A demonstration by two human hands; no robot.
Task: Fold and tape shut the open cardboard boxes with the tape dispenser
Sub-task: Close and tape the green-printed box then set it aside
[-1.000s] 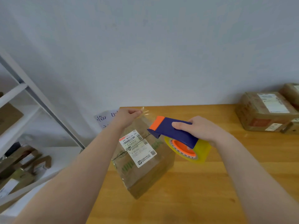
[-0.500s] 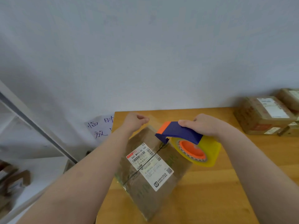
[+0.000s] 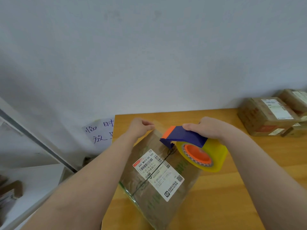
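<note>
Two grips are busy over one box [image 3: 159, 176], which sits turned at an angle close to the desk's [image 3: 232, 188] left edge. Its flaps are folded down, and a white label [image 3: 157, 173] lies across the centre seam. My left grip [image 3: 139, 128] is curled at the box's far top edge, thumb and fingers pinching the loose end of clear tape [image 3: 157, 125] there. My right grip [image 3: 207, 128] is wrapped round the blue handle of the dispenser [image 3: 184, 136], fingers over the top. The dispenser's orange-tipped nose points toward my left grip, and its lower blue lip touches the box top just beyond the label. The yellow roll [image 3: 214, 155] on its orange hub hangs off the box's right side, above the desk. I cannot tell whether the tape already sticks to the cardboard between my grips. More boxes [image 3: 265, 115], with labels, are bunched at the desk's far right corner, against the wall. A handwritten note [image 3: 99, 131] is on the wall, just past the desk's far left corner.
</note>
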